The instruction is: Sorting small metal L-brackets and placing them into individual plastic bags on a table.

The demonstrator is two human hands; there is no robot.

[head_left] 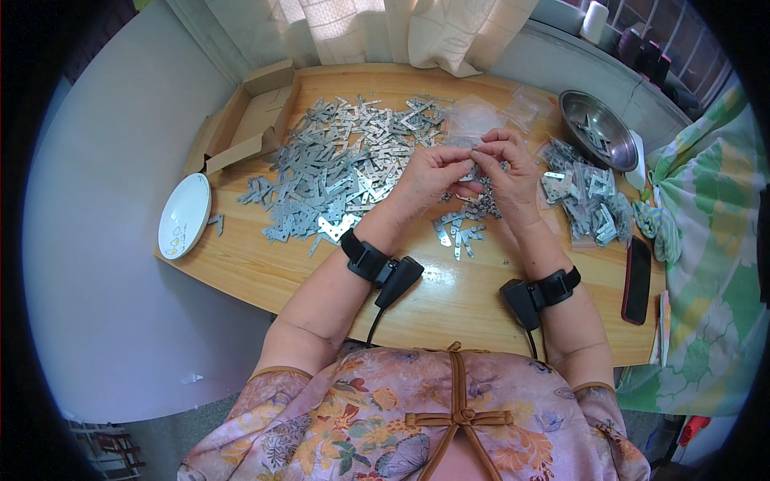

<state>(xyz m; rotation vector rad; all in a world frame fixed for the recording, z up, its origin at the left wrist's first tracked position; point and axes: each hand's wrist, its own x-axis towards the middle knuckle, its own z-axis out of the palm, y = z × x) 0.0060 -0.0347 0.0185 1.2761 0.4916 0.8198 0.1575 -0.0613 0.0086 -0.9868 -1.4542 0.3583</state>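
My left hand (431, 175) and my right hand (516, 178) meet over the table, thumbs and fingertips pinched together. What sits between the fingertips is too small and too covered to make out. Below and beside my hands lie a pile of small metal fasteners (486, 202) and several flat metal corner brackets (457, 233). A large heap of L-shaped metal brackets (337, 164) spreads left of my left hand. Just beyond the fingers lie clear plastic bags (475, 117).
An open cardboard box (258, 112) and a white plate (184, 216) stand at the left. On the right are filled plastic bags (595, 210), a steel bowl (579, 104) with brackets inside, a phone (637, 280) and a bunched cloth (659, 228). Both forearms wear black strapped devices with cables.
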